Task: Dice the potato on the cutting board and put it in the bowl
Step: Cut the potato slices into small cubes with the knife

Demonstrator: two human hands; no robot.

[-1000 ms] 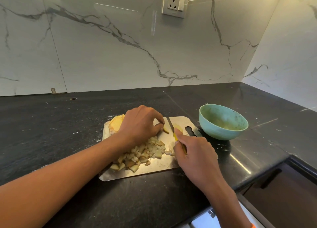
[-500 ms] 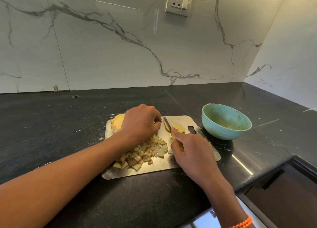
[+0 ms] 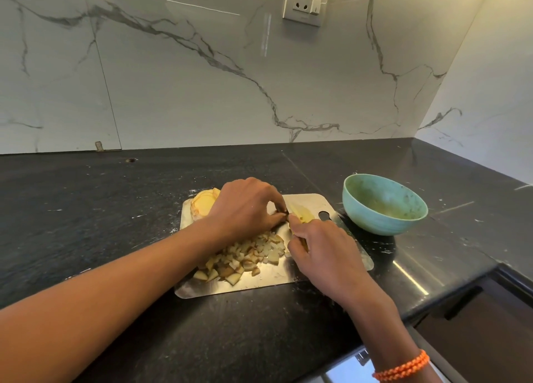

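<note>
**Two hands meet over a potato slice on the steel board**

The right hand (image 3: 326,255) is curled round the yellow-handled knife (image 3: 300,214), whose blade slants up and away across the far part of the board. The left hand (image 3: 245,209) has its fingertips bunched and pinching down on a small piece right at the blade; that piece is mostly hidden under the fingers. A pale yellow potato slice (image 3: 306,214) lies just past the blade, near the board's hanging hole.

Under the left wrist sits a heap of diced potato with brown skin edges (image 3: 245,258), spread toward the near edge. Behind the left hand, at the far left corner, rests a large uncut potato piece (image 3: 203,205).

All of this is on a thin rectangular stainless-steel cutting board (image 3: 268,281). Just beside its right end stands a round teal bowl (image 3: 383,205), no dice visible inside it. The black stone counter (image 3: 86,209) runs back to a white marble-veined wall (image 3: 173,80) with a wall socket (image 3: 306,2). An orange beaded bracelet (image 3: 402,366) circles the right wrist.
</note>
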